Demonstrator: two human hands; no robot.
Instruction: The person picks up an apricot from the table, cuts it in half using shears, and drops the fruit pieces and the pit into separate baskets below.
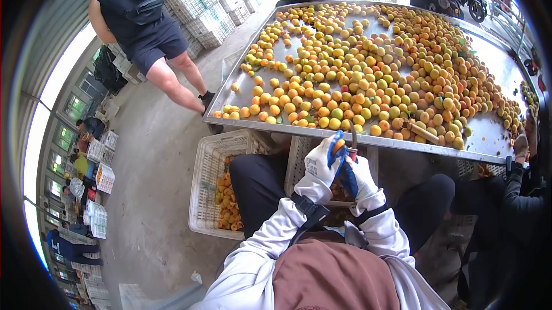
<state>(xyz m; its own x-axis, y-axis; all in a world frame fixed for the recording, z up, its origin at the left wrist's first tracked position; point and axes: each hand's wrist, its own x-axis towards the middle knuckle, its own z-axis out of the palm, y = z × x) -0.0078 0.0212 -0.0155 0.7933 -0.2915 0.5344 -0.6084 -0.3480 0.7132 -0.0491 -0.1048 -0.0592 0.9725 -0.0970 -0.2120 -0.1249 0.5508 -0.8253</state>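
My left hand [319,165], in a white glove, is closed around a small orange apricot [338,146] just below the front edge of the metal sorting table [489,131]. My right hand [362,172], also gloved, holds a blue-handled tool [348,173] pressed against that fruit. Both hands meet over my lap, between my knees in dark trousers. A great heap of yellow and orange apricots [368,74] covers the table ahead.
A white plastic crate [208,183] with several apricots stands at my left knee, another crate lies under my hands. A person in dark clothes stands at the left, others sit at the far end. A co-worker's gloved hand [522,144] rests at the right edge.
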